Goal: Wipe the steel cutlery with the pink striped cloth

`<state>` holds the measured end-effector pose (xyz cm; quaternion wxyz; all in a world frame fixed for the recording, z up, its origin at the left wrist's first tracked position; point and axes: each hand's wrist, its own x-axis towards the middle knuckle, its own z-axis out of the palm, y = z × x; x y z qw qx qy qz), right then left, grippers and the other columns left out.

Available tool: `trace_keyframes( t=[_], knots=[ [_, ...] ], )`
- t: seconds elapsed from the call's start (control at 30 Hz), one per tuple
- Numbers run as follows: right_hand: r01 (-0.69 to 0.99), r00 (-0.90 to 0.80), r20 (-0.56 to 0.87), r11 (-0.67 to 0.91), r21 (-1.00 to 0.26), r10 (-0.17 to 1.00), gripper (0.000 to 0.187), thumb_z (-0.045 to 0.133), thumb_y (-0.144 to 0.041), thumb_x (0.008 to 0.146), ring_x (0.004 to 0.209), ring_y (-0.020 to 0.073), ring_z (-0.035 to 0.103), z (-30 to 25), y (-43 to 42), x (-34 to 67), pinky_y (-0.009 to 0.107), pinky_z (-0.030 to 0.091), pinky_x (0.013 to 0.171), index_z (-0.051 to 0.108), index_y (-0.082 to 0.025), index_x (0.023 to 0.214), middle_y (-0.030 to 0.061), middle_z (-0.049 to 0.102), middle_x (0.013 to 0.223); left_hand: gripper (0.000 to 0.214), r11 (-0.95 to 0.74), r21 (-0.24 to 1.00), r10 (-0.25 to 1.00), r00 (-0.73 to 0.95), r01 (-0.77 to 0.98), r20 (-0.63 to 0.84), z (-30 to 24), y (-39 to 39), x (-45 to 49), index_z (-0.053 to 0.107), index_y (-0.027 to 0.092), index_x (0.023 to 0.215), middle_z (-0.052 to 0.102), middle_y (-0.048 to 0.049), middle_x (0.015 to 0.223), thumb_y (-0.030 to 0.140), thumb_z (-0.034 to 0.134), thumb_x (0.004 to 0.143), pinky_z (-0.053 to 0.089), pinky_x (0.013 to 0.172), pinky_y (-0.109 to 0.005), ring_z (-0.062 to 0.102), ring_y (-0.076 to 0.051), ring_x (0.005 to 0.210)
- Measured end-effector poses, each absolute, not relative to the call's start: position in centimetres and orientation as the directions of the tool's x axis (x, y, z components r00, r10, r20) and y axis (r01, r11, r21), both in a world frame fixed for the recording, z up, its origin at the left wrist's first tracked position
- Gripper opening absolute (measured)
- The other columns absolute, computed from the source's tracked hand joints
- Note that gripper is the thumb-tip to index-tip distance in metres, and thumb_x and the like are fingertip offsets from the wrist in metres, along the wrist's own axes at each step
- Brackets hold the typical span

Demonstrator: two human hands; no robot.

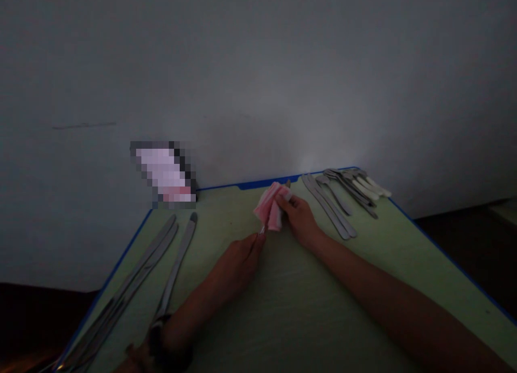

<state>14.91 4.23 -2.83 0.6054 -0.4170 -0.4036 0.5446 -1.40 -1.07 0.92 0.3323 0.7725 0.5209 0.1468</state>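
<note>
A pale wall (258, 82) rises behind a light green table (307, 313) with a blue edge (266, 181), and the room is dim. At the far left corner of the table, a pixelated pink-and-white patch (165, 173) hides whatever stands there. Along the left side lie long table knives (149, 265) and a slimmer knife (177, 260), handles far and near in a loose group. At the far right lies a second group of knives (329, 206), with spoons and forks (351, 190), some white-handled. Between these groups, near the far edge, is a pink-and-white napkin (269, 207), folded around something: a small tip (288, 184) shows at its far end and a metal tip (262, 230) at its near end. The right hand (301, 222) holds the napkin from the right, its fingers pressed together across the folds. The left hand (238, 265) is at the near end, its fingertips (258, 242) beside the metal tip; whether they are pinching it, I cannot tell.
</note>
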Motion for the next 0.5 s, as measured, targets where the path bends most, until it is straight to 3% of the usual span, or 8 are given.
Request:
trace_keyframes(
  t=[0.3,0.4,0.5],
  knots=[
    [-0.556,0.121,-0.038,0.036,-0.830,0.992,0.033,0.067,-0.047,0.066,0.057,0.0105,0.048,-3.7,5.6,15.6,0.025,0.039,0.057,0.058,-0.018,0.076,-0.0027,0.056,0.063,0.042,-0.274,0.694,0.865,0.486,0.665,-0.125,1.7,-0.9,-2.4,0.057,0.019,0.077,0.063,-0.0019,0.075,0.044,0.027,0.093,0.041,0.069,-0.028,0.058,-0.018,0.070],
    [-0.575,0.182,-0.039,0.074,-0.815,0.983,0.032,0.066,-0.048,0.068,0.062,0.0122,0.052,-3.4,5.7,15.7,0.026,0.043,0.061,0.056,-0.018,0.075,-0.0006,0.058,0.067,0.042,-0.269,0.703,0.861,0.491,0.658,-0.130,3.0,-0.5,-3.2,0.056,0.019,0.070,0.059,-0.0002,0.067,0.045,0.031,0.091,0.040,0.060,-0.025,0.055,-0.016,0.063],
    [-0.584,0.258,-0.027,0.134,-0.800,0.966,0.036,0.062,-0.051,0.070,0.073,0.0162,0.057,-3.3,5.8,15.9,0.030,0.046,0.067,0.057,-0.018,0.083,0.0035,0.062,0.080,0.042,-0.193,0.719,0.886,0.433,0.667,-0.165,4.6,0.0,-4.4,0.048,0.020,0.058,0.044,0.0041,0.050,0.049,0.037,0.086,0.032,0.042,-0.022,0.044,-0.012,0.045]
  ],
)
